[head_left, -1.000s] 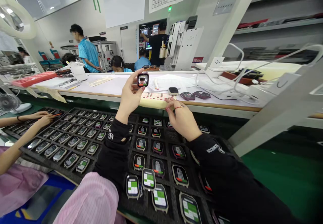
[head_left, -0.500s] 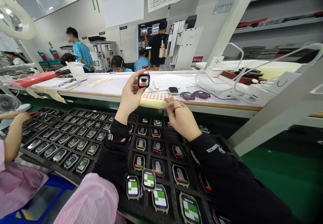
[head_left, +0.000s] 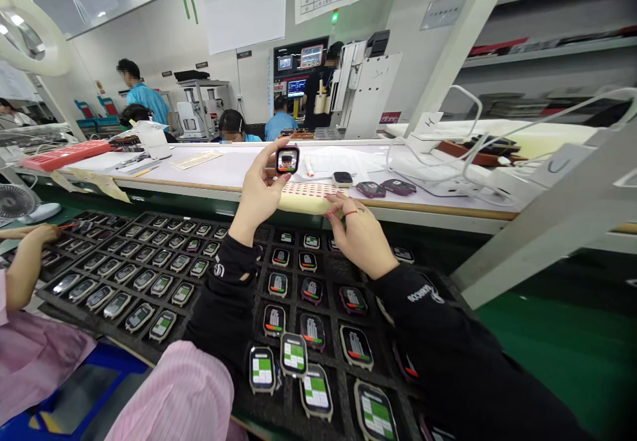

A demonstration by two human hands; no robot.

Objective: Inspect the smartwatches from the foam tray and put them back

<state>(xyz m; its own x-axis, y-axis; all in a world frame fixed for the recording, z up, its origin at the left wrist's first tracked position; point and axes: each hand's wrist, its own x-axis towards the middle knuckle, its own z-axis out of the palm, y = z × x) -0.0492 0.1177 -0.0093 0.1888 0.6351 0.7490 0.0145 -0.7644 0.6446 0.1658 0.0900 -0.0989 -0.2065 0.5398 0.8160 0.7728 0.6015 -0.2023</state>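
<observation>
Head view: left hand (head_left: pixel 259 195) pinches watch (head_left: pixel 287 160).

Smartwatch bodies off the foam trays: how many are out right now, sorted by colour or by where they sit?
Held smartwatch body, screen lit, in the left hand: 1
Black smartwatch body lying on the white bench: 1
Purple smartwatch bodies lying beside it: 2
Total: 4
</observation>
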